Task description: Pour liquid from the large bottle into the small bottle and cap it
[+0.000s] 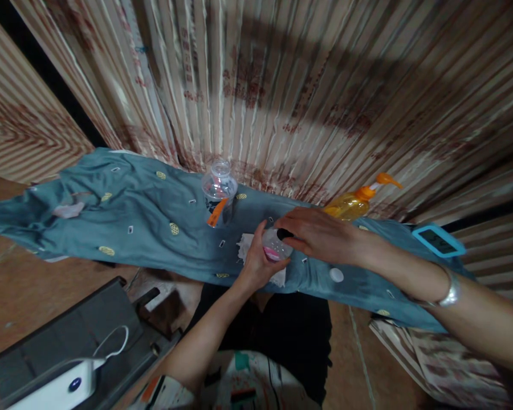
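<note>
My left hand (259, 259) is wrapped around a small clear container (271, 244) with a pink patch low on its side and what look like droplets on its surface. From above, my right hand (318, 230) reaches over it, fingers closed on a small black piece (284, 234) at its top edge; the kind of piece is too small to make out. Beneath the container lies a white tissue or cloth (279, 278), partly covered by my left hand. A round white cap (336, 275) rests on the blue-green cloth below my right forearm.
A clear plastic bottle (220, 191) with no cap and an orange label stands behind my hands. Farther right are an amber pump bottle (351, 205) and a blue digital clock (439, 241). The patterned cloth (154, 213) spreads along the narrow surface. A white power bank (55, 390) lies lower left.
</note>
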A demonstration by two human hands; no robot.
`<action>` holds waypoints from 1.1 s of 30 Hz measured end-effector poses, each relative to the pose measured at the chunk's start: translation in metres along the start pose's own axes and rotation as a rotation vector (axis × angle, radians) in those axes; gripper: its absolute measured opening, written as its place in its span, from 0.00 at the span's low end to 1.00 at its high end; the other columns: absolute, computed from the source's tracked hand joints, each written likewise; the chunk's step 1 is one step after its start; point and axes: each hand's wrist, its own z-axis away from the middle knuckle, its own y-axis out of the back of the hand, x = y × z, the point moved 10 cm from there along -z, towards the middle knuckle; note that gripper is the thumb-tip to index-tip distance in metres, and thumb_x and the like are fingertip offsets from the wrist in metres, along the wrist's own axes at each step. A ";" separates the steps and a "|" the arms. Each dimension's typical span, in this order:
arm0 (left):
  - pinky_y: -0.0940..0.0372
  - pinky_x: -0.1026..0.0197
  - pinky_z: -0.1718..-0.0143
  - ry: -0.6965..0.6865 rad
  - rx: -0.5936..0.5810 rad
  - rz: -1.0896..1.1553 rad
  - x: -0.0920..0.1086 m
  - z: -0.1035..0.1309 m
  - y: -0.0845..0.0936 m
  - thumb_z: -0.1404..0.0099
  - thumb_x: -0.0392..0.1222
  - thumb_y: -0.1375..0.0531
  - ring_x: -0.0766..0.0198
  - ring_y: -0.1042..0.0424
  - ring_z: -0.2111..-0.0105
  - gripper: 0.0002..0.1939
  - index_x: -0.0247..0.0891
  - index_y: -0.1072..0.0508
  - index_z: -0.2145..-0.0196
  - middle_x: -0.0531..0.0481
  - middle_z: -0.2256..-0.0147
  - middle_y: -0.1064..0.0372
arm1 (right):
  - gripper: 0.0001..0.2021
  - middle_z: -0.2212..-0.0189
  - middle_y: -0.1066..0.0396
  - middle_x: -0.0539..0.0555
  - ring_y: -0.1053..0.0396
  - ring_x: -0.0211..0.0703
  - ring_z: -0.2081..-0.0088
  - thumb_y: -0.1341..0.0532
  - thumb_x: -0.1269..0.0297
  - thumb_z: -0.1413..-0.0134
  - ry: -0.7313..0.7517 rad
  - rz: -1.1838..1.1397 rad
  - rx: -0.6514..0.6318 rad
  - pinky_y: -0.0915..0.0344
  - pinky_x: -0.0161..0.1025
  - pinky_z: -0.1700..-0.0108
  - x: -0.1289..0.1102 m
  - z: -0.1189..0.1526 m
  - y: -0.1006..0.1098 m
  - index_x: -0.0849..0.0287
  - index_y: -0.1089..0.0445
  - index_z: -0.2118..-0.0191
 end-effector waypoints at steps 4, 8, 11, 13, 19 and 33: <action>0.37 0.39 0.31 0.026 -0.013 0.014 -0.002 0.000 -0.001 0.48 0.45 0.23 0.41 0.32 0.33 0.57 0.41 0.49 0.30 0.35 0.33 0.37 | 0.16 0.56 0.22 0.64 0.23 0.58 0.49 0.40 0.58 0.29 -0.049 0.021 0.025 0.32 0.47 0.49 0.005 -0.001 0.001 0.67 0.25 0.49; 0.37 0.39 0.31 0.030 -0.005 0.017 -0.002 0.001 -0.001 0.49 0.45 0.23 0.41 0.32 0.33 0.57 0.42 0.50 0.30 0.35 0.33 0.37 | 0.16 0.49 0.23 0.58 0.25 0.52 0.45 0.37 0.65 0.32 -0.007 -0.001 0.036 0.33 0.43 0.45 0.001 -0.002 0.000 0.59 0.28 0.41; 0.39 0.38 0.30 0.032 -0.005 0.012 -0.002 0.001 0.000 0.48 0.45 0.23 0.41 0.34 0.32 0.57 0.42 0.49 0.29 0.35 0.32 0.38 | 0.17 0.57 0.22 0.64 0.23 0.61 0.49 0.43 0.57 0.27 -0.058 0.020 0.043 0.31 0.51 0.47 0.006 -0.003 -0.004 0.66 0.25 0.49; 0.39 0.38 0.30 0.026 -0.007 0.014 0.000 0.001 0.000 0.48 0.45 0.23 0.40 0.33 0.32 0.56 0.41 0.49 0.30 0.35 0.33 0.37 | 0.18 0.52 0.23 0.64 0.26 0.62 0.44 0.39 0.56 0.29 -0.050 0.012 0.048 0.32 0.52 0.43 0.006 -0.003 -0.005 0.66 0.26 0.45; 0.38 0.38 0.31 0.040 -0.014 0.008 0.000 0.001 0.000 0.48 0.45 0.23 0.41 0.33 0.33 0.57 0.40 0.50 0.29 0.34 0.32 0.38 | 0.15 0.55 0.22 0.64 0.24 0.62 0.48 0.41 0.60 0.28 -0.065 0.006 0.042 0.30 0.53 0.45 0.007 0.000 -0.006 0.66 0.25 0.48; 0.38 0.38 0.31 0.017 -0.011 0.019 0.001 0.001 0.000 0.48 0.46 0.23 0.41 0.33 0.33 0.57 0.41 0.50 0.29 0.34 0.33 0.37 | 0.16 0.49 0.23 0.58 0.26 0.53 0.44 0.35 0.61 0.33 -0.055 -0.013 0.021 0.34 0.44 0.43 0.010 0.002 -0.009 0.59 0.27 0.43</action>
